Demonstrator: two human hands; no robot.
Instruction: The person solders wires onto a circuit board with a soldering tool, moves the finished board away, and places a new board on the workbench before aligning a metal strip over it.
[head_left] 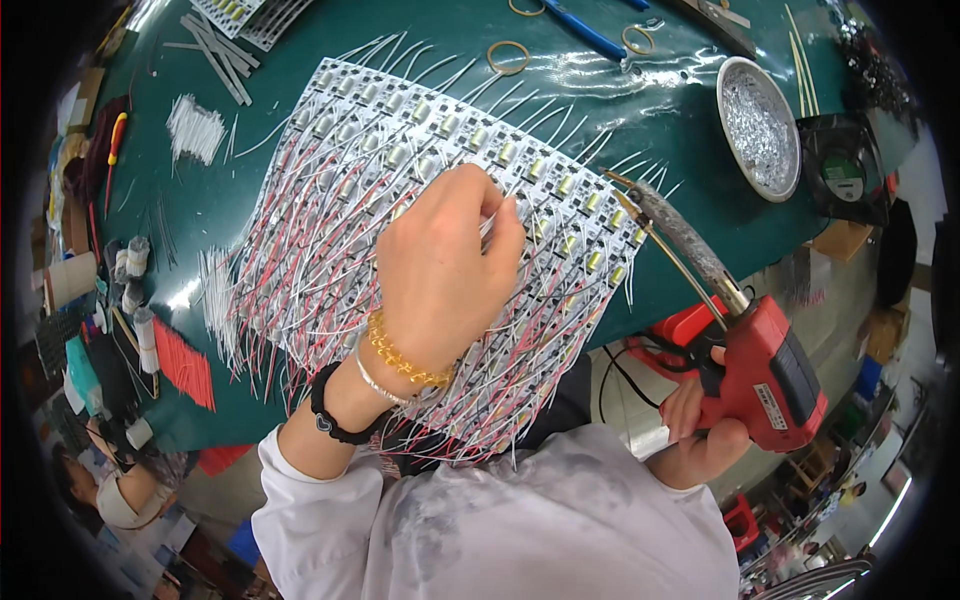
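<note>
A large panel of small white circuit boards lies on the green table, with rows of yellowish parts and many white and red wires sprouting from it. Over its middle, my left hand is closed in a pinch; what sits between the fingertips is mostly hidden. Bracelets circle that wrist. At the right, my right hand grips a red soldering gun. Its long metal barrel slants up to the left, and the tip, beside a thin metal feed tube, is near the panel's upper right corner.
A bowl of shiny metal bits stands at the upper right beside a black boxy device. Blue-handled pliers lie at the back. Cut white wires, red wires and a screwdriver are on the left. Another person sits at lower left.
</note>
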